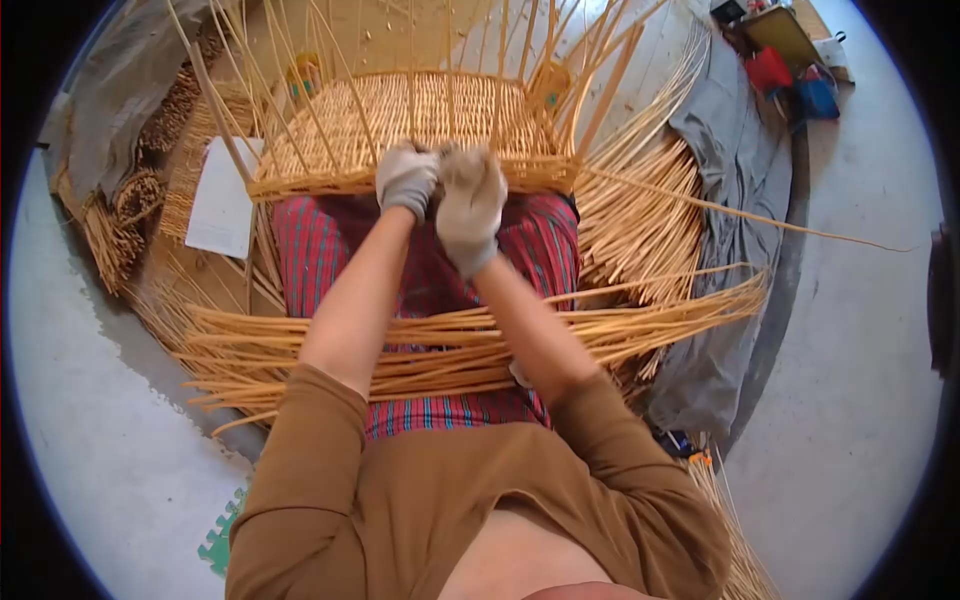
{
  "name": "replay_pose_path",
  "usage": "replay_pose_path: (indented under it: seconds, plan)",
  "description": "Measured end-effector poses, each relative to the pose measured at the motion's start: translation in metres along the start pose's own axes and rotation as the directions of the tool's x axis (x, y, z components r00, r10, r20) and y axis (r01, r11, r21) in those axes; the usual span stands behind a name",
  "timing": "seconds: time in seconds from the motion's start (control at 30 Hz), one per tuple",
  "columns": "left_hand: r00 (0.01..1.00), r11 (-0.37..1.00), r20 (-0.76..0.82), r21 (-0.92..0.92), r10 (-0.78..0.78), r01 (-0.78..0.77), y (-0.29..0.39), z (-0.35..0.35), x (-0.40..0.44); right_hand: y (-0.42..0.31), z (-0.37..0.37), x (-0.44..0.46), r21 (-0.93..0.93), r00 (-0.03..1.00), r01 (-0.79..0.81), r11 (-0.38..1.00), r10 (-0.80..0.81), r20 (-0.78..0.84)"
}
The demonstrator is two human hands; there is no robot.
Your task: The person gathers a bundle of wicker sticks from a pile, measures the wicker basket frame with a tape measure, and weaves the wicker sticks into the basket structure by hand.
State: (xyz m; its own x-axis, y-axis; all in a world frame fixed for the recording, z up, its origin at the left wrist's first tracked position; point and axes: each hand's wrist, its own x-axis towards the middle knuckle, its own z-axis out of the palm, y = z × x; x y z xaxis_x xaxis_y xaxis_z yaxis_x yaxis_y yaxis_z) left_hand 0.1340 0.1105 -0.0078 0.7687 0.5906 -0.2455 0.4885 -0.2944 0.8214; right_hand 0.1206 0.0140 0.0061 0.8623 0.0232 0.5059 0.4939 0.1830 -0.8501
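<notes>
A half-woven wicker basket (410,110) lies across my lap, with thin upright stakes rising around its woven base. My left hand (407,180), in a pale work glove, is closed at the near woven edge. Close beside it, my right hand (472,205), gloved as well, has its fingers curled in and is slightly blurred; what it grips is hidden. From the basket's right corner a long loose willow rod (740,212) sticks out to the right. A bundle of peeled rods (450,350) rests across my legs, under my forearms.
More rods (640,230) are heaped at the right beside a grey cloth (740,200). Left of the basket are a white sheet (222,200) and bundled dark sticks (140,195). Red and blue items (768,70) stand at the far right. Part of a green foam mat (220,535) shows lower left.
</notes>
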Motion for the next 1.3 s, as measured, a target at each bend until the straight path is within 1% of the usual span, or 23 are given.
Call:
replay_pose_path:
  seconds: [0.13,0.23,0.27,0.3,0.33,0.43,0.5,0.6,0.63,0.67,0.73,0.8,0.87,0.9,0.97,1.0,1.07,1.13,1.17,1.2,1.23,1.27,1.3]
  plan:
    - [0.958,0.825,0.173,-0.489,-0.228,0.284,0.004,-0.004,-0.005,0.02,-0.027,0.042,0.054,0.969,-0.237,0.97,0.24,-0.063]
    - [0.974,0.883,0.16,-0.417,-0.162,0.216,-0.001,-0.001,-0.004,0.066,-0.058,0.045,0.034,0.97,0.004,0.999,0.004,-0.243]
    - [0.978,0.889,0.135,-0.412,-0.159,0.201,-0.005,0.0,-0.001,0.065,-0.077,0.04,0.441,0.969,-0.172,0.881,0.231,-0.084]
    - [0.974,0.907,0.122,-0.358,-0.192,0.224,-0.005,-0.002,0.0,0.058,-0.091,0.037,0.735,0.917,-0.362,0.573,0.362,0.17]
    - [0.972,0.917,0.14,-0.329,-0.187,0.223,-0.006,-0.003,0.0,0.046,-0.112,0.039,0.746,0.926,-0.339,0.573,0.342,0.157]
    - [0.973,0.861,0.167,-0.459,-0.157,0.218,-0.004,-0.01,0.0,0.017,-0.168,0.06,0.42,0.818,-0.448,0.789,0.551,-0.164]
    - [0.942,0.815,-0.275,-0.489,0.194,-0.311,0.005,-0.004,-0.016,0.012,-0.185,0.063,0.37,0.814,-0.491,0.789,0.566,-0.126]
    - [0.869,0.624,-0.223,-0.62,0.441,-0.476,0.032,0.028,-0.027,-0.002,-0.188,0.073,0.231,0.779,-0.597,0.768,0.624,-0.065]
    - [0.941,0.853,0.22,-0.51,0.258,-0.115,0.041,0.038,-0.019,-0.007,-0.187,0.078,0.16,0.767,-0.627,0.762,0.64,-0.04]
    - [0.815,0.953,0.579,-0.238,-0.014,0.185,0.054,0.047,-0.008,-0.002,-0.189,0.083,0.106,0.798,-0.599,0.793,0.602,0.005]
    - [0.847,0.959,0.531,-0.235,-0.008,0.157,0.058,0.054,-0.007,-0.004,-0.17,0.127,-0.597,0.868,-0.34,0.727,0.487,0.099]
    - [0.899,0.959,0.437,-0.238,-0.038,0.156,0.041,0.06,-0.015,0.008,-0.107,0.17,-0.38,0.912,-0.007,0.925,0.162,0.377]
    - [0.923,0.962,0.375,-0.208,-0.088,0.176,0.04,0.067,-0.005,0.068,-0.065,0.209,-0.65,0.783,0.612,0.451,-0.232,0.577]
    - [0.938,0.96,0.316,-0.182,-0.146,0.211,0.035,0.073,0.002,0.064,-0.045,0.212,-0.643,0.778,0.62,0.45,-0.249,0.577]
    - [0.98,0.996,0.187,-0.045,-0.062,0.072,0.026,0.081,0.013,0.049,-0.006,0.217,-0.372,0.959,-0.059,0.926,0.157,0.238]
    - [0.974,0.994,0.194,0.032,-0.113,0.109,0.049,0.066,0.002,0.047,0.003,0.214,-0.378,0.956,-0.076,0.923,0.175,0.236]
    - [0.943,0.984,0.287,-0.008,-0.166,0.176,0.031,0.081,0.013,0.052,0.001,0.204,-0.003,0.983,-0.039,0.999,0.038,-0.179]
    - [0.979,0.934,0.079,0.291,0.19,-0.205,0.017,0.088,0.013,0.058,-0.053,0.176,-0.355,0.917,0.285,0.89,-0.361,-0.17]
    - [0.957,0.996,0.281,-0.032,-0.074,0.086,0.049,0.066,-0.009,0.054,-0.095,0.154,-0.525,0.869,0.35,0.776,-0.478,-0.128]
    - [0.939,0.98,0.324,-0.116,-0.114,0.159,0.051,0.064,-0.015,0.048,-0.134,0.145,-0.663,0.789,0.433,0.61,-0.612,-0.048]
    - [0.923,0.954,0.36,-0.201,-0.137,0.22,0.052,0.06,-0.012,0.047,-0.164,0.124,-0.16,0.931,0.152,0.975,-0.195,-0.309]
    - [0.919,0.956,0.37,-0.196,-0.134,0.219,0.043,0.068,0.0,0.048,-0.185,0.098,0.431,0.904,-0.183,0.884,0.323,-0.279]
    - [0.954,0.963,0.3,-0.248,-0.031,0.109,0.024,0.085,0.018,0.042,-0.18,0.1,0.425,0.897,-0.195,0.884,0.335,-0.286]
